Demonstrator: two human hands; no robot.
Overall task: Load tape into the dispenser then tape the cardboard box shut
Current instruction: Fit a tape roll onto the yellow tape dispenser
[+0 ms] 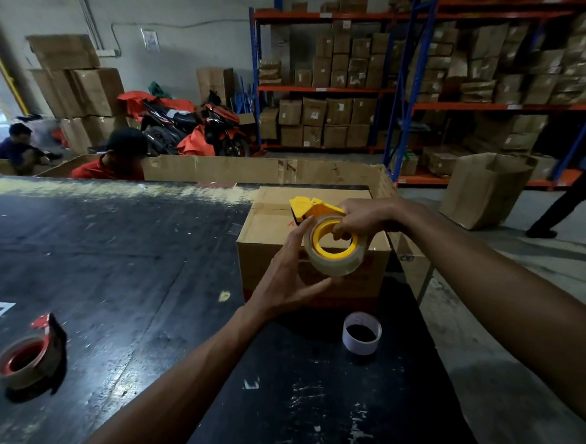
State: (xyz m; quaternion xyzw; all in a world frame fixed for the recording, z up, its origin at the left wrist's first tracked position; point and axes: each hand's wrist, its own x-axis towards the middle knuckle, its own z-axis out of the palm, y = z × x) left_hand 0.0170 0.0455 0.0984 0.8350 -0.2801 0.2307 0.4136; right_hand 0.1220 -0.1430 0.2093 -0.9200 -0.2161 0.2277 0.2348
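A yellow tape dispenser with a clear tape roll seated on its hub is held in the air over a closed cardboard box on the black table. My right hand grips the dispenser from above, fingers curled into the hub. My left hand cups the tape roll from the left and below, thumb on its rim. The box flaps lie flat.
An empty white tape core stands on the table in front of the box. A red dispenser with brown tape lies at the near left. Two persons sit beyond the table's far edge; another walks at right. Shelving with boxes fills the back.
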